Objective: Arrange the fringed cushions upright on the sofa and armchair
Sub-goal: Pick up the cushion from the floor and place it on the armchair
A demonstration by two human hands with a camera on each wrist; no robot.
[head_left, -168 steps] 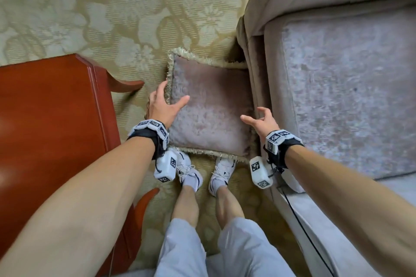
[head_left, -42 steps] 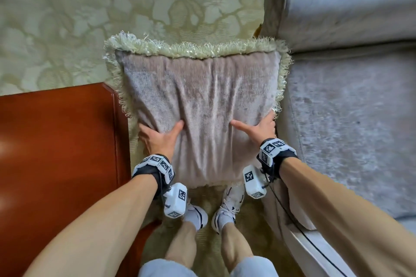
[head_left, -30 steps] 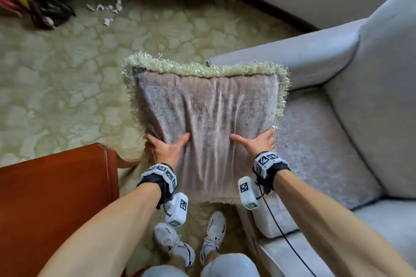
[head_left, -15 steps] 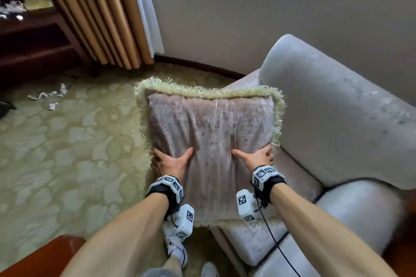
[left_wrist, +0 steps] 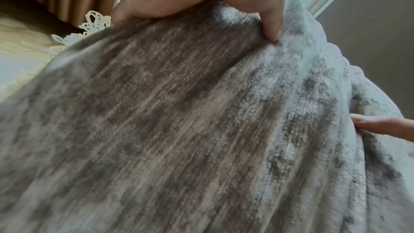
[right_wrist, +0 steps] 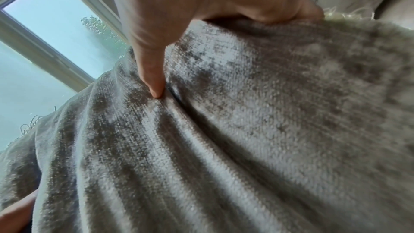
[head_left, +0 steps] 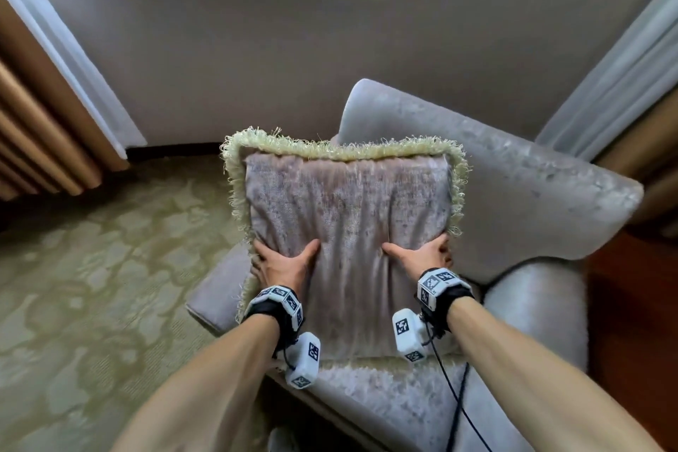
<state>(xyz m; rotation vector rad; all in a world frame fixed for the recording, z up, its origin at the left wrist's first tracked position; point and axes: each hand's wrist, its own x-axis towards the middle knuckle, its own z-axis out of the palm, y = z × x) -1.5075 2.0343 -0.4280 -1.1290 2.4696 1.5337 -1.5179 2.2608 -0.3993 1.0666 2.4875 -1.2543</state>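
A square mauve-grey velvet cushion with a pale cream fringe is held upright between both hands, over the seat of a light grey velvet armchair. The left hand is clamped on the cushion's left edge, the thumb laid across the front face and the fingers wrapped round behind the fringe. The right hand is clamped likewise on the right edge, its thumb pointing inward across the face. The bulk of the cushion stands above and between the two grips, with the fringed top edge well above the fingers; the lower part hangs below the wrists, and its bottom fringe is seen at the seat's level, though contact with the seat cannot be told. The armchair's backrest rises just behind and to the right of the right grip. In the left wrist view the thumb is pressed into the pile of the fabric, and in the right wrist view the thumb dents the fabric in the same manner. A patterned olive carpet lies to the left of the left grip
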